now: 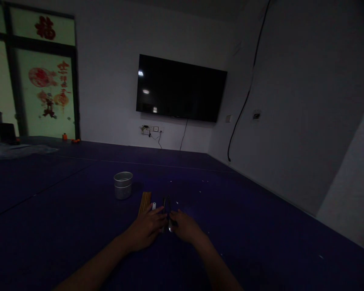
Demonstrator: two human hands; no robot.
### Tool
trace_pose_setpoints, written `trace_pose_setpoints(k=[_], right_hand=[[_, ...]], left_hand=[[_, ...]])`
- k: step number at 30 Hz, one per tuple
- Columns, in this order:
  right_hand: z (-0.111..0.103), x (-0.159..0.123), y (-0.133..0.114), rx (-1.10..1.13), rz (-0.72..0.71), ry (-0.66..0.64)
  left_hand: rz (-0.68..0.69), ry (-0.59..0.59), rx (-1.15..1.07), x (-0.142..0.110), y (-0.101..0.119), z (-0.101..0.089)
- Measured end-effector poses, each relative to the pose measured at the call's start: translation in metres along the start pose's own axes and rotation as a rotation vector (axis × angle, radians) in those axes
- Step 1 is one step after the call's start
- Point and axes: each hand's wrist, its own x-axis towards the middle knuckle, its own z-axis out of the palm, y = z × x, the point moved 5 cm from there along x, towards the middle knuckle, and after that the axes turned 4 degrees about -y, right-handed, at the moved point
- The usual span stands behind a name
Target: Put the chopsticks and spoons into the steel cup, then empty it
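- Looks partway done; brown sticks [144, 203] already side by side at left hand [148, 228]; can't tell if gripping;
- shiny utensil [170, 228] at right hand [184, 225]; can't tell grip either;
- metal cup [123, 186] untouched, farther left on tabletop [248, 226].

The left hand [148, 228] lies beside brown chopsticks [144, 202] on the purple surface [79, 214]; the right hand [185, 226] is at a slim, shiny-ended utensil [170, 228]. A metal cup [123, 187] stands upright near the chopsticks.
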Motion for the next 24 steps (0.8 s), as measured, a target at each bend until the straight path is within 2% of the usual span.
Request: trace_pose_setpoints(k=[8,19,24], right_hand=[[-0.001,0.001,-0.004,0.013,0.006,-0.035],[0.0,0.002,-0.004,0.025,0.005,-0.056],[0.002,0.002,-0.002,0.049,0.013,-0.028]], left_hand=[[-0.116,-0.026,-0.049,0.005,-0.003,0.004],[-0.132,-0.043,-0.088,0.004,-0.011,0.011],[-0.131,-0.035,-0.094,0.003,-0.012,0.012]])
